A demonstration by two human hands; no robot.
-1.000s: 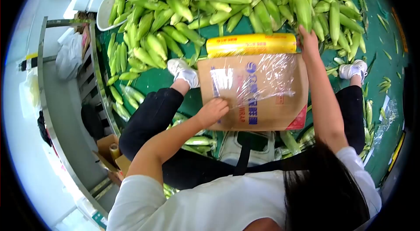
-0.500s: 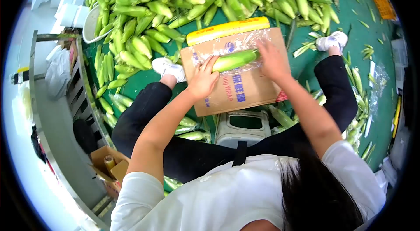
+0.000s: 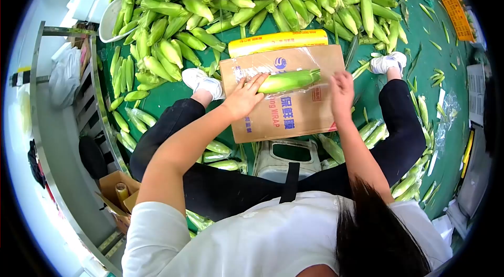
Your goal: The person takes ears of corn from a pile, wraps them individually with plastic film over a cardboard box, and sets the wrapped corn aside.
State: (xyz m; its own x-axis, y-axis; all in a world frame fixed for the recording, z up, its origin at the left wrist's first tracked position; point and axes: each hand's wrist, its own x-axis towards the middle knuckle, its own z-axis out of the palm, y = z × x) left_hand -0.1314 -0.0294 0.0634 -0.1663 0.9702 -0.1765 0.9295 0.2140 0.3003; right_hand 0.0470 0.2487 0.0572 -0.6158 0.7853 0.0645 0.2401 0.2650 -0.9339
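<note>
At centre frame, a corn ear (image 3: 289,82) is laid unwrapped on plastic film (image 3: 305,61) — left hand (image 3: 243,98) open against it, right hand (image 3: 342,93) loosely curled.

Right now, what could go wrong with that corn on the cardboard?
The corn might roll, since only the left hand touches it and the right hand is apart from it. The clear film looks thin and wrinkled, so it could bunch up or tear.
</note>
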